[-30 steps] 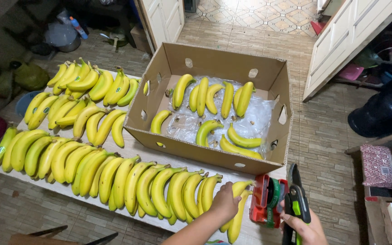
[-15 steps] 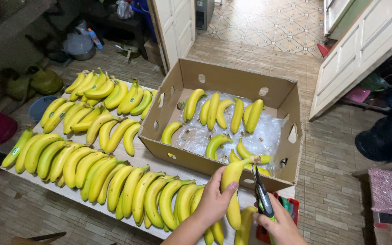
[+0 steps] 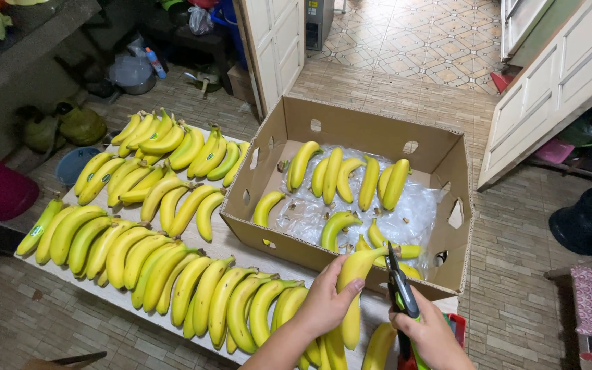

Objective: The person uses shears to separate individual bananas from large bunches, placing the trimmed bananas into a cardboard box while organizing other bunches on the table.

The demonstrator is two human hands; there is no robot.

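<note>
A: What surface and room are shown?

B: A long pale counter (image 3: 231, 241) carries rows of yellow-green banana bunches (image 3: 138, 226) lying side by side. At its right end stands an open brown cardboard box (image 3: 371, 130) lined with clear plastic film (image 3: 419, 212), with loose yellow bananas (image 3: 347, 178) lying on the film. The floor (image 3: 515, 288) is laid in narrow brown tiles; a patterned tiled floor (image 3: 426, 34) lies beyond the white panelled door (image 3: 275, 41). A grey metal pot (image 3: 131, 72) sits on the ground at upper left.

A: Where is the banana you are working on?

B: The curved yellow banana with a green tip (image 3: 354, 288) is upright over the near edge of the box, in front of me. My left hand (image 3: 327, 301) is closed around its middle, thumb across the front. Its stem end points up and to the right, touching the blades of the tool.

A: And the other hand?

B: My right hand (image 3: 433, 336) is clenched on the handles of black pruning shears with green trim (image 3: 400, 294), just right of the banana. The blades point upward, meeting the stem tip. I cannot tell how far the blades are parted.
</note>
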